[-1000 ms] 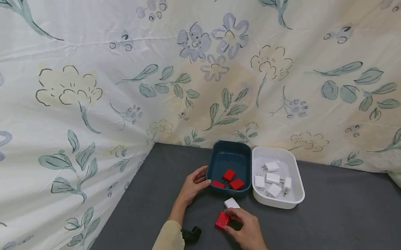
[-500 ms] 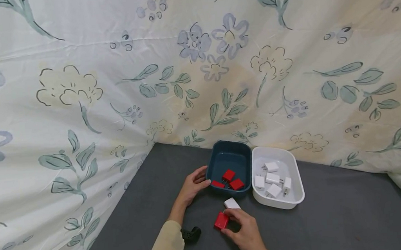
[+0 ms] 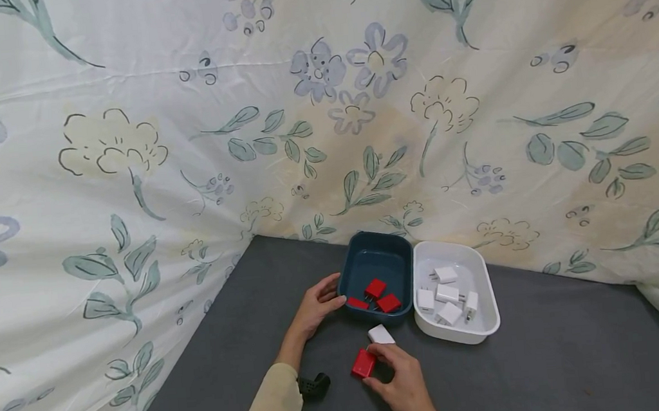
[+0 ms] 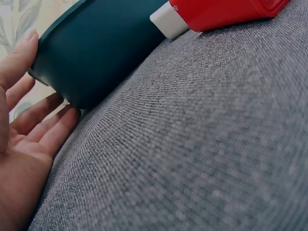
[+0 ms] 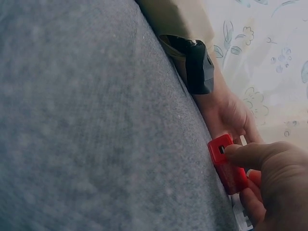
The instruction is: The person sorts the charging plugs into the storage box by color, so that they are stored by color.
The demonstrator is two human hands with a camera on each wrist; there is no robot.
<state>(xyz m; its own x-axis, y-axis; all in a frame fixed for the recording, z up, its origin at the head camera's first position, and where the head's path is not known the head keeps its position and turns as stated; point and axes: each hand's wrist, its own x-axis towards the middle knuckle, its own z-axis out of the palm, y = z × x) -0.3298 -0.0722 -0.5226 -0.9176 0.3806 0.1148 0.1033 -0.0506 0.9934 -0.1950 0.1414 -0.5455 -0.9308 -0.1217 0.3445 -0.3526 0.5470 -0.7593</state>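
My right hand (image 3: 401, 380) pinches a red USB wall charger (image 3: 363, 363) between thumb and fingers, low over the grey cloth. Its USB port faces the camera in the right wrist view, where the red charger (image 5: 227, 168) is partly covered by the fingertips. A white charger (image 3: 381, 335) lies just beyond it, partly behind the hand. My left hand (image 3: 314, 306) touches the outer left side of a dark blue bin (image 3: 372, 241) with relaxed fingers, thumb near the rim. In the left wrist view these fingers lie against the bin's wall (image 4: 103, 48).
Red chargers (image 3: 388, 302) lie in the blue bin's near end. Beside it on the right stands a white bin (image 3: 490, 289) holding several white chargers (image 3: 447, 293). A black strap device (image 3: 315, 386) is on the left wrist. Flowered cloth (image 3: 324, 135) hangs behind the grey tabletop (image 3: 550, 356).
The right hand and the red charger have shifted very slightly left. My left hand stays against the blue bin, and both bins stay put.
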